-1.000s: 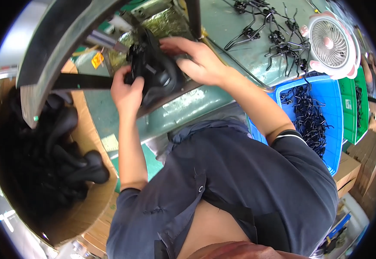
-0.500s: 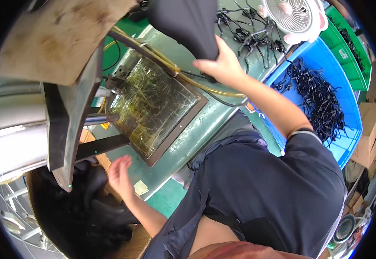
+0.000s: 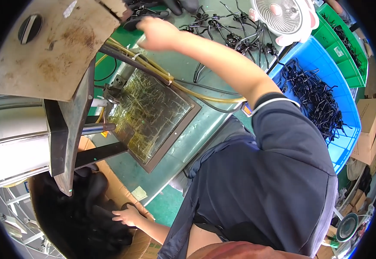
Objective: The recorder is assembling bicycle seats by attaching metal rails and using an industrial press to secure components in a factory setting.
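At the far left of the bench, my right hand (image 3: 160, 35) reaches across beside a black part with a looped rim (image 3: 147, 17). Its fingers are smeared by motion, and whether they touch that part is unclear. My left hand (image 3: 127, 215) is down inside a cardboard carton (image 3: 118, 181), its fingers stretched over black padded pieces (image 3: 95, 216) that look like bicycle saddle covers. A smooth black object (image 3: 179, 6) lies at the top edge, cut off by the frame.
A press with a steel frame (image 3: 76, 129) stands left, beside a tape-covered plate (image 3: 153, 116). Yellow hoses (image 3: 183, 88) cross the bench. Black wire-like parts (image 3: 235, 36), a white fan (image 3: 278, 15), a blue bin (image 3: 347, 116) and green bins (image 3: 339, 47) are to the right.
My right hand has let go of the black saddle and swung left and farther away. My left hand has dropped from beside the press into the carton.
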